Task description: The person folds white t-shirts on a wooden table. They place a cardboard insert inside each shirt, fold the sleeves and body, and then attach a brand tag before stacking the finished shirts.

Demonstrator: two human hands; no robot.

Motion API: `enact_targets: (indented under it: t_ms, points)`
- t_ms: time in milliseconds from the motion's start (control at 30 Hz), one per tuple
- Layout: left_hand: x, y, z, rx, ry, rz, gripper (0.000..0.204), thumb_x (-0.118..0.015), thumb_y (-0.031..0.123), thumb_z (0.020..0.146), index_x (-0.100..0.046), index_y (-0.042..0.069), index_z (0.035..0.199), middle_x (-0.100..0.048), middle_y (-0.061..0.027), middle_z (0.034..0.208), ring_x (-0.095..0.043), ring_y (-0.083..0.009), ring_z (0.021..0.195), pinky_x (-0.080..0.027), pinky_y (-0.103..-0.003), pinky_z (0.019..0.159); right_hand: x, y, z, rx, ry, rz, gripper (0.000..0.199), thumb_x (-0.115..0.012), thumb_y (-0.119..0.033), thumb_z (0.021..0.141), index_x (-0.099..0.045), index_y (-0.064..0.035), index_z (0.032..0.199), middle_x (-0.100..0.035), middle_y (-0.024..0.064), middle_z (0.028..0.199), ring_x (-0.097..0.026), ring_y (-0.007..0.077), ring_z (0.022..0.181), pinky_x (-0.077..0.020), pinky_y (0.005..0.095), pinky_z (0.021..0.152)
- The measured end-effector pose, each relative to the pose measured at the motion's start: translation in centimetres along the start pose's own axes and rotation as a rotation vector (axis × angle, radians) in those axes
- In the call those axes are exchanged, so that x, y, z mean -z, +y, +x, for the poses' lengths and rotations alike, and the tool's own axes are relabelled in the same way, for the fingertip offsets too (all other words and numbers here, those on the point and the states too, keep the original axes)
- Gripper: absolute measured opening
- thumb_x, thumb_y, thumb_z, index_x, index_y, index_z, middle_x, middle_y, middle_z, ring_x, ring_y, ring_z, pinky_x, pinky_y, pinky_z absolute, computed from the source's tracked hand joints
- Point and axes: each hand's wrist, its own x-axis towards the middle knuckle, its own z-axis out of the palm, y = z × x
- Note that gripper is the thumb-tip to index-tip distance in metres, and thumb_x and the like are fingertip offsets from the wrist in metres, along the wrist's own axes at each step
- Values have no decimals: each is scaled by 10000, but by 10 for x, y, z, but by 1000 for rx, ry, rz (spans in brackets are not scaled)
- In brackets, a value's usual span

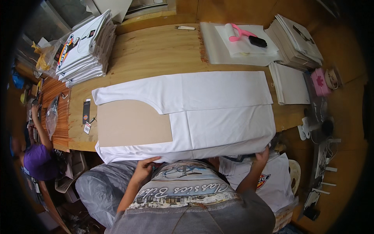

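Shirt [226, 119], white and partly folded, lies flat on the wooden table [152, 46] right in front of me, its near edge reaching my body. A long strip of it is laid over along the far side, and a sheet of tan card [134, 124] rests on its left part, with cloth showing along the card's near side and curving round its far side. My left hand [147, 163] is at the near edge, just right of the card's middle, the forefinger and thumb pinching the cloth there; I cannot tell how the other fingers sit. My right hand [263, 153] is at the near right corner, fingers bent against the cloth; part of them is hidden, so I cannot tell whether they pinch it.

Just left of the card lies a black tag [86, 111] with a smaller white tag [88, 128] beside it. Beyond, at the far left, stands a tall pile of packed white shirts [87, 48]. Small snips [185, 28] lie near the far edge. To the far right, a pink-handled roller [233, 37] and a black brush [257, 41] lie on white sheets, next to a stack of card [290, 48]. A pink box [320, 82] sits beyond the right end. Below my right arm are more white shirts [278, 177]; at left, someone in purple [41, 163] reaches forward.
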Motion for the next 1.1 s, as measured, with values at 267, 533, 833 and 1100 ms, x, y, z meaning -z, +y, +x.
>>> enact_targets:
  t_ms: [267, 533, 833, 1100]
  points:
    - [46, 91, 48, -25, 93, -353, 365, -482, -78, 736, -467, -32, 1098, -583, -168, 933, -590, -157, 682, -470, -233, 624, -149, -92, -34, 423, -179, -195, 390, -519, -123, 804, -394, -84, 1171, -464, 112, 1121, -446, 263, 1035, -407, 374, 840]
    - [34, 129, 127, 184, 269, 849, 317, -640, 129, 688, -558, 4, 967, -592, -126, 770, -580, -211, 705, -462, -269, 617, -216, -82, 70, 235, -20, -1040, 345, -526, -68, 773, -464, -70, 1112, -545, 136, 947, -554, 207, 745, -472, 307, 670]
    - [42, 96, 185, -657, 226, 772, 205, -595, 112, 728, -512, -3, 876, -506, -96, 746, -479, -196, 627, -416, -285, 619, -260, -83, 108, 849, -164, -1999, 472, -671, -334, 645, -540, -77, 1019, -518, 125, 1039, -453, 268, 996, -367, 370, 834]
    - [42, 103, 190, -176, 100, 184, 132, -554, 78, 767, -425, 56, 787, -395, 38, 633, -348, -49, 569, -330, -198, 518, -256, -92, 151, 771, -173, -1542, 356, -634, -242, 717, -536, 14, 946, -586, 137, 872, -545, 205, 812, -417, 301, 736]
